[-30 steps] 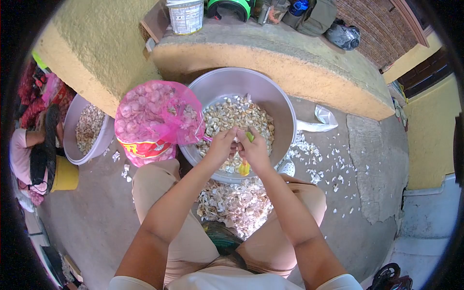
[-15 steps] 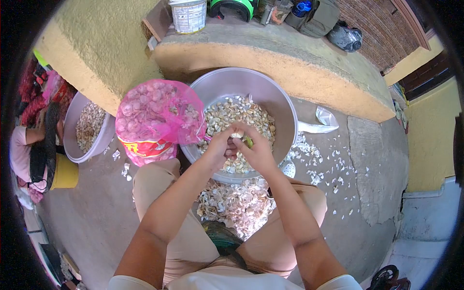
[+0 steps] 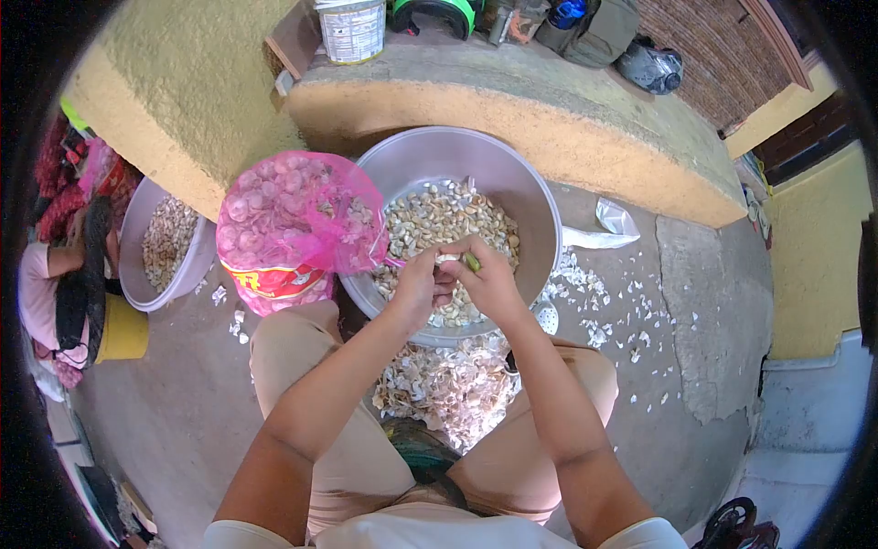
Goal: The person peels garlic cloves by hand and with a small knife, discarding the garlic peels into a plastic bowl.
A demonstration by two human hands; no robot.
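Over the big tub, my left hand [image 3: 417, 291] is closed on a pale garlic clove [image 3: 446, 259], pinched where the fingertips of both hands meet. My right hand [image 3: 492, 285] is closed around a small tool with a green handle [image 3: 472, 262]; its working end is hidden by the fingers. Below them, the wide greyish-purple tub [image 3: 541, 206] holds a layer of garlic cloves [image 3: 439, 215]. Touching the tub on the left is a pink mesh sack [image 3: 274, 224] full of garlic bulbs.
Garlic skins [image 3: 448, 389] are heaped between my knees, with more scattered on the floor to the right. At left, another person [image 3: 59, 265] sits beside a second tub [image 3: 187, 274] of garlic and a yellow bucket [image 3: 123, 329]. A raised concrete ledge [image 3: 512, 114] runs behind.
Both hands stay over the tub, with the fingers shifting slightly around the clove. The green handle has turned a little and shows more fully. The view has moved slightly.
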